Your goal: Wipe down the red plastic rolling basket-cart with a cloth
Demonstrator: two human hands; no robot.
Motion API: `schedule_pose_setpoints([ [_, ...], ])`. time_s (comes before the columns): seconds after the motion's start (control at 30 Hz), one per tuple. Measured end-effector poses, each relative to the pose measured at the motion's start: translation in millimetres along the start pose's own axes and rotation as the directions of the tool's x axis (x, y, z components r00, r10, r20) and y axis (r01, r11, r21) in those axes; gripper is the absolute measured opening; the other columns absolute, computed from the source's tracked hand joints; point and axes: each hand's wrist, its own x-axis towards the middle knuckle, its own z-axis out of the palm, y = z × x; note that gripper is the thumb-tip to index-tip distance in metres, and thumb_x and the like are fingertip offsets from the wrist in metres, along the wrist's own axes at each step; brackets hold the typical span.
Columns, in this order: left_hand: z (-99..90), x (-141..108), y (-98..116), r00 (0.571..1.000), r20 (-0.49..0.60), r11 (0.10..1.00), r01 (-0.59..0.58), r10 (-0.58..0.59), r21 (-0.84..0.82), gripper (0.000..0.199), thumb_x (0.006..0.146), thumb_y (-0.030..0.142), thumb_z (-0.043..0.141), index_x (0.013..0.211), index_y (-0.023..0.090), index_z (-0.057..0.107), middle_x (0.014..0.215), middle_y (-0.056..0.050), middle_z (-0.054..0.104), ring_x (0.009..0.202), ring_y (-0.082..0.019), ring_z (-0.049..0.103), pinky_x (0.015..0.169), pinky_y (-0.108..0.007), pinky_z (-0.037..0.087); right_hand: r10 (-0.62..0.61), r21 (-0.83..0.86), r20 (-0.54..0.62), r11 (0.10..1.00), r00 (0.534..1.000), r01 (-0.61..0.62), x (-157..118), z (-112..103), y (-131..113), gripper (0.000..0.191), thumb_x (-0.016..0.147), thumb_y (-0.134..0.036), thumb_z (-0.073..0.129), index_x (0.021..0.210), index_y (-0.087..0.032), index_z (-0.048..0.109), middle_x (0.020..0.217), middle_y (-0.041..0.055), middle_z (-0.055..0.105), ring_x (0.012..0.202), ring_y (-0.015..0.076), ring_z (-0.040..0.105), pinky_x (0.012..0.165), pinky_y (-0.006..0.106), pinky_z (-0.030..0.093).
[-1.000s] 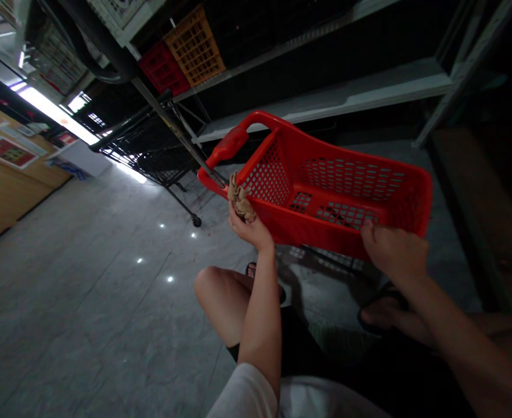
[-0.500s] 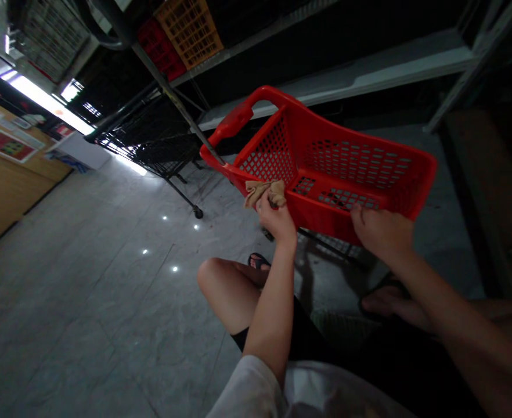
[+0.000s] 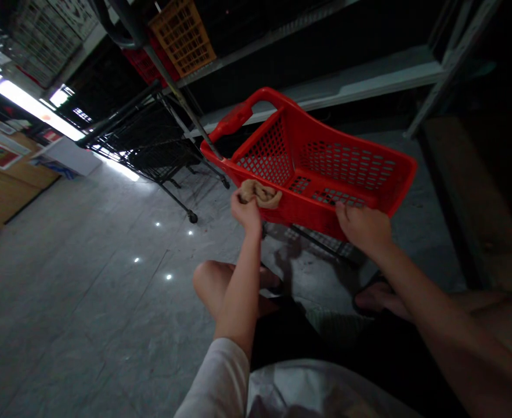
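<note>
A red plastic shopping basket cart point(image 3: 356, 136) with perforated sides stands tilted across the view, its handle at the upper left. My left hand point(image 3: 245, 213) is closed on a crumpled tan cloth point(image 3: 261, 194), which lies against the near outer side of the basket close to the handle end. Further right, my right hand point(image 3: 364, 228) grips the near rim of the basket, thumb on top and the other fingers partly hidden. Inside, the basket holds nothing that I can see.
A black wire cart point(image 3: 151, 136) stands left of the basket. Behind are a metal shelf point(image 3: 382, 78) and an orange crate point(image 3: 184, 38) beside a red one. A metal pole point(image 3: 181, 104) slants down to the basket's handle end. My knees and feet are below.
My left hand and the cloth have moved left along the basket's near side, and the cloth is bunched differently. My right hand still holds the rim. The view has shifted slightly.
</note>
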Motion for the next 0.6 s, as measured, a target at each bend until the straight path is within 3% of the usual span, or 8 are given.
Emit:
schedule_pose_setpoints([
  [0.1,-11.4,59,4,0.992,-0.126,1.000,0.011,-0.009,0.012,0.022,0.098,0.013,0.065,0.120,0.018,0.065,0.129,-0.011,0.072,0.122,-0.024,0.066,0.109,-0.044,0.050,0.009,-0.043,0.018,0.999,1.000,-0.008,-5,-4,-2,0.072,0.115,-0.040,0.022,0.109,-0.009,0.086,0.095,0.0245,0.082,0.095,0.0388,0.082,0.081,0.045,0.061],
  [0.2,-0.7,66,6,0.987,-0.158,1.000,-0.004,0.006,0.014,0.021,0.102,0.017,0.064,0.122,0.018,0.059,0.134,-0.014,0.067,0.127,-0.024,0.061,0.114,-0.046,0.045,0.000,-0.016,-0.003,1.000,1.000,0.000,-6,0,-1,0.071,0.115,-0.041,0.022,0.108,-0.011,0.086,0.093,0.0231,0.082,0.092,0.0394,0.082,0.079,0.048,0.061],
  [0.33,33.1,8,2,0.991,-0.134,1.000,0.009,-0.009,-0.002,0.022,0.100,0.012,0.062,0.121,0.018,0.058,0.137,-0.019,0.062,0.130,-0.024,0.058,0.117,-0.045,0.042,-0.042,0.030,-0.025,0.999,0.999,0.043,-3,9,4,0.071,0.114,-0.043,0.023,0.104,-0.012,0.086,0.084,0.0202,0.079,0.084,0.0364,0.081,0.076,0.049,0.060],
  [0.47,56.3,-63,0,0.999,-0.045,0.998,-0.004,0.001,-0.055,0.023,0.093,0.007,0.069,0.110,0.021,0.062,0.123,-0.013,0.069,0.118,-0.023,0.066,0.111,-0.040,0.049,-0.077,0.045,-0.060,0.996,0.995,0.080,1,9,5,0.071,0.115,-0.044,0.024,0.098,-0.014,0.086,0.075,0.0194,0.075,0.081,0.0362,0.079,0.074,0.049,0.060],
  [0.6,69.3,-119,-4,0.990,0.078,0.976,-0.098,0.115,-0.194,0.029,0.086,0.008,0.077,0.108,0.022,0.066,0.116,-0.008,0.074,0.116,-0.024,0.071,0.106,-0.039,0.053,-0.034,0.028,0.004,0.999,0.999,0.034,4,0,1,0.066,0.116,-0.039,0.026,0.109,-0.010,0.085,0.093,0.0259,0.080,0.091,0.0376,0.082,0.080,0.047,0.060],
])
